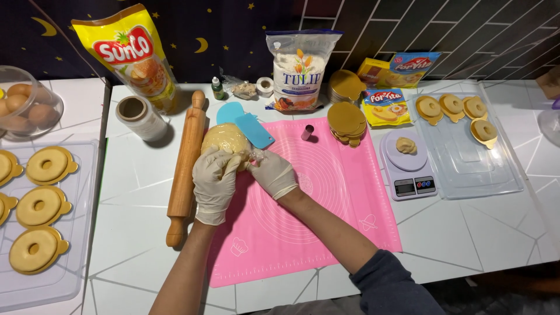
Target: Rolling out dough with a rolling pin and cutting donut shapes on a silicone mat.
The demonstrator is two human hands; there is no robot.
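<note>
Gloved hands [242, 175] on dough ball [224, 140]

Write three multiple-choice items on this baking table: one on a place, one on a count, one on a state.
1. Where does the long wooden rolling pin lie?
A. Left of the pink silicone mat
B. On the digital kitchen scale
C. In the clear tray

2. How many ring-shaped dough pieces on gold boards sit in the clear plastic tray right of the scale?
A. Two
B. Four
C. Six

3. What are the gloved left hand and right hand doing?
A. Resting flat and apart
B. Gripping the pale yellow dough ball
C. Holding the blue scraper

Answers: 1 A, the pin lies beside the mat's left edge. 2 B, four rings show there. 3 B, both sets of fingers close on the dough.
</note>
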